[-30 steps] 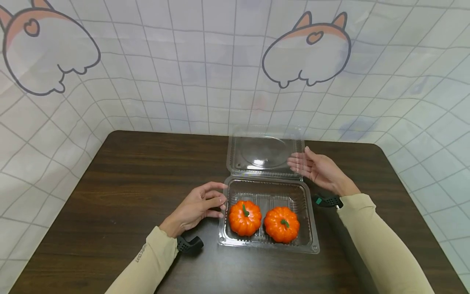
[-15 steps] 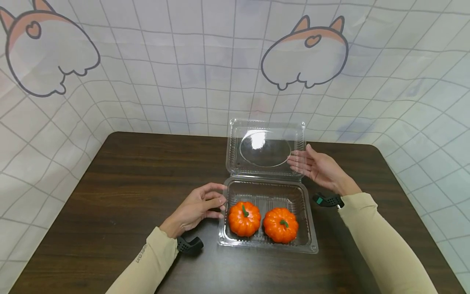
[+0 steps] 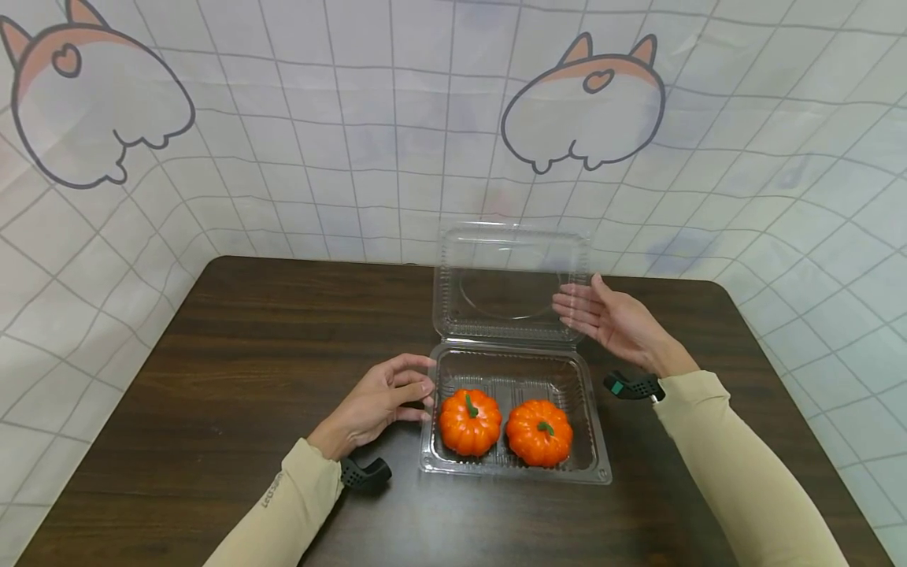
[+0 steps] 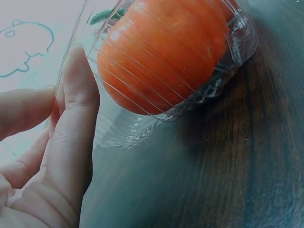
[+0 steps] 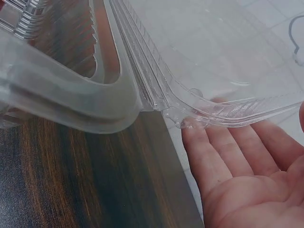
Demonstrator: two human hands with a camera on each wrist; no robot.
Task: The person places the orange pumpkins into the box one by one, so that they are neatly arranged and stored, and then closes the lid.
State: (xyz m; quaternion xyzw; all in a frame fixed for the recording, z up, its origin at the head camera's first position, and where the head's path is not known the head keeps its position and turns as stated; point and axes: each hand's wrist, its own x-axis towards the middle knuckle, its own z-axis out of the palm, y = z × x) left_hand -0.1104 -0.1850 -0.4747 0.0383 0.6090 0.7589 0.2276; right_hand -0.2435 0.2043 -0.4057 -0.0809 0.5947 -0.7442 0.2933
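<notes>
A clear plastic clamshell box (image 3: 517,476) stands on the table with two small orange pumpkins inside, a left pumpkin (image 3: 468,435) and a right pumpkin (image 3: 536,447). Its hinged lid (image 3: 489,303) is tilted up behind the base. My left hand (image 3: 379,403) pinches the left rim of the base between thumb and finger, as the left wrist view shows close up. With straight fingers, my right hand (image 3: 627,327) supports the back of the lid at its right side. Those fingers show through the plastic; in the right wrist view the palm (image 5: 251,190) faces up.
Dark wood tabletop (image 3: 283,331) surrounds the box. A white grid-patterned cloth (image 3: 340,142) with cartoon animal drawings hangs behind and at both sides, close to the upper edge of the lid. A black strap (image 3: 364,475) sits on the left wrist.
The lid has swung up to a steeper angle, its upper edge rising. My right hand has moved slightly up with it. The left hand keeps its hold on the rim.
</notes>
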